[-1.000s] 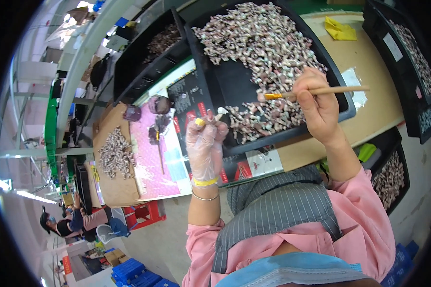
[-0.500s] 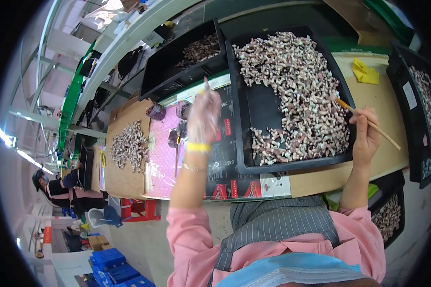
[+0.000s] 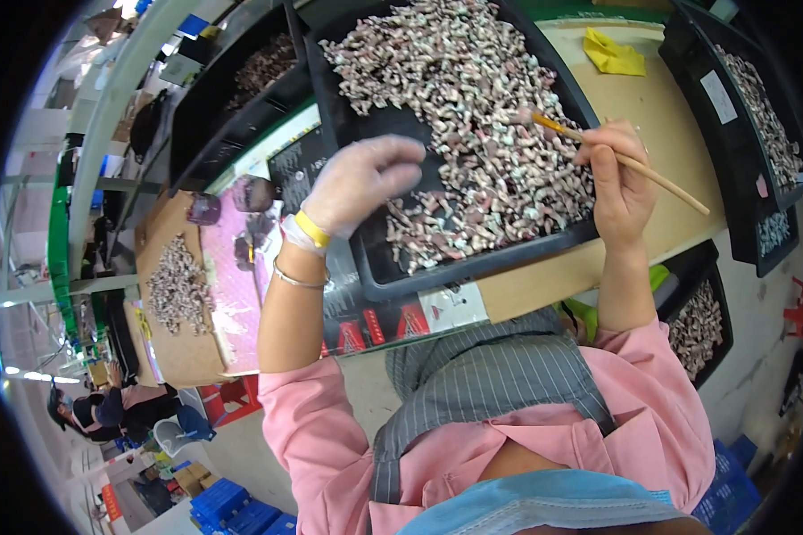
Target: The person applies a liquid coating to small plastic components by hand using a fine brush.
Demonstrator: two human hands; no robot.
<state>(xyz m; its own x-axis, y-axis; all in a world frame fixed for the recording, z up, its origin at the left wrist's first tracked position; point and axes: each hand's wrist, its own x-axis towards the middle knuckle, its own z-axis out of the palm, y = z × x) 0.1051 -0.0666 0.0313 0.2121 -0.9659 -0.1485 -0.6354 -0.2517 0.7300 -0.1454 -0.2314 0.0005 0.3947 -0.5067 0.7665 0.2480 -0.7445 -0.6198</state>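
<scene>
Worktbl point(image 3: 682, 134), blk tray point(image 3: 491, 261), R hand point(image 3: 617, 183) w/ brush point(image 3: 665, 185)

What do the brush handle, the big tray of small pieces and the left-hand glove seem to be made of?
Brush handle: probably wood, pale tan and smooth-looking.
Big tray: likely moulded plastic, black, with a rounded rim and slight sheen.
Glove: thin plastic or similar film, judging by its whitish, translucent look; the exact type can't be told.
</scene>
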